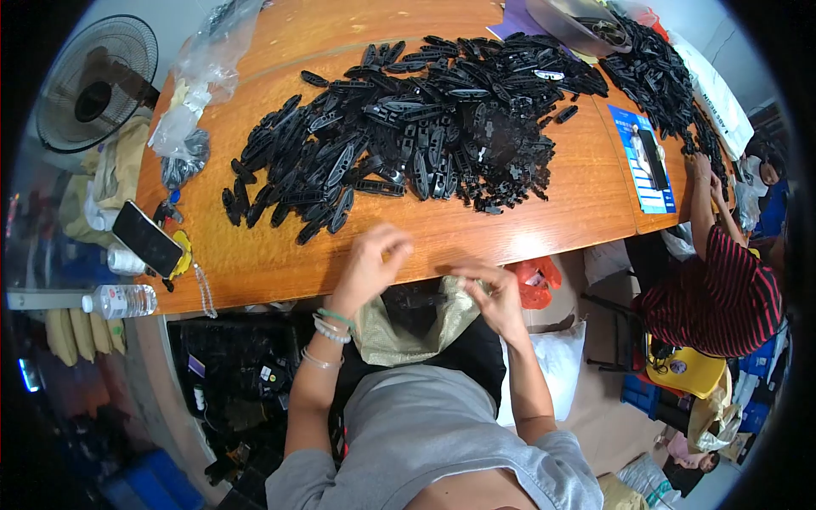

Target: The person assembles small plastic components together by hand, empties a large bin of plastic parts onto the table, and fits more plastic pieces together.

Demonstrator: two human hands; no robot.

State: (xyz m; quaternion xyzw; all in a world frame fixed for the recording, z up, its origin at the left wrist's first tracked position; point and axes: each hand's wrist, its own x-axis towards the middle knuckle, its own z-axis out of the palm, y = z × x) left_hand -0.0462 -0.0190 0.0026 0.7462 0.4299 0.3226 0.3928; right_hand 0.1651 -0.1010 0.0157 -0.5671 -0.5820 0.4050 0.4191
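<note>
My left hand (374, 259) is over the table's front edge, slightly blurred, its fingers loosely bent and apart with nothing visible in them. Bracelets circle that wrist. Close to the rim of a greenish-gold woven sack (387, 344) is my right hand (491, 297), thumb and fingers apart; blur hides whether a fingertip touches the rim. The sack lies open-mouthed in my lap against the table, with dark contents (414, 306) I cannot make out. Beyond my hands spreads a large heap of long, boat-shaped black plastic parts (348, 153), with smaller black pieces (501, 174) at its right side.
On the wooden table (544, 225) lie a phone (147, 238) at left and a blue sheet (642, 170) at right. A water bottle (123, 301) and a fan (95, 93) are at left. A person in a striped shirt (714, 297) handles more black parts at right.
</note>
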